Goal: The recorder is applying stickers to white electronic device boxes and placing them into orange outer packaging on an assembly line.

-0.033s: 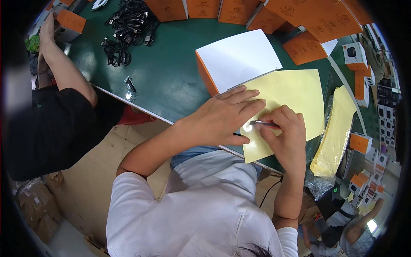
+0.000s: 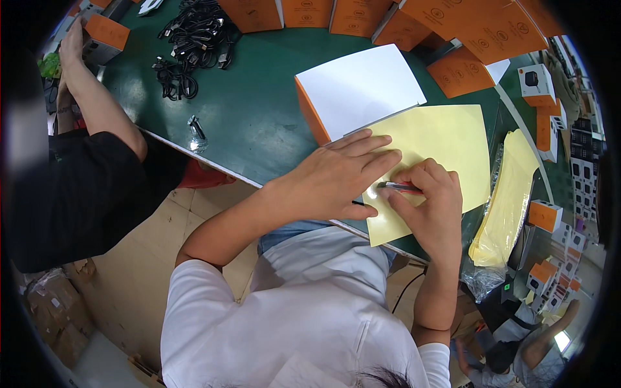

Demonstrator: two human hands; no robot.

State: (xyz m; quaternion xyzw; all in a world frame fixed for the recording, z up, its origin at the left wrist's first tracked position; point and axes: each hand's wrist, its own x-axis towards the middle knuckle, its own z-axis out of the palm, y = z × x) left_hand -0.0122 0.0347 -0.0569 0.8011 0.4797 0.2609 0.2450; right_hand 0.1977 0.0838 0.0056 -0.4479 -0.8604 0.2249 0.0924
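From where I stand, the right hand point(image 2: 430, 194) has a slim pen point(image 2: 409, 188) pinched between thumb and fingers (pen-shaped, at least; its tip is too small for me to make out). The pen is low over the near left part of a yellow sheet point(image 2: 449, 152), its tip pointing toward the left hand; whether it touches the surface I cannot tell. The left hand point(image 2: 333, 178) holds nothing. It lies flat, fingers spread across the left side of the sheet, thumb near its edge.

That flat hand seems the right idea to me: a smooth sheet would slide easily, so steady, even pressure should serve better than a hard push. I'd want the left thumb and fingers clear of the tip's path, and short, light strokes from the pen. The near corner juts past the table point(image 2: 252, 116) edge, so pressing there might bend it.

Against the sheet's far left side sits a white-topped orange box point(image 2: 362, 90). To the right lies a plastic-wrapped yellow bundle point(image 2: 508, 200). Farther out, orange boxes point(image 2: 307, 14) line the back, beside a heap of black cables point(image 2: 200, 32).
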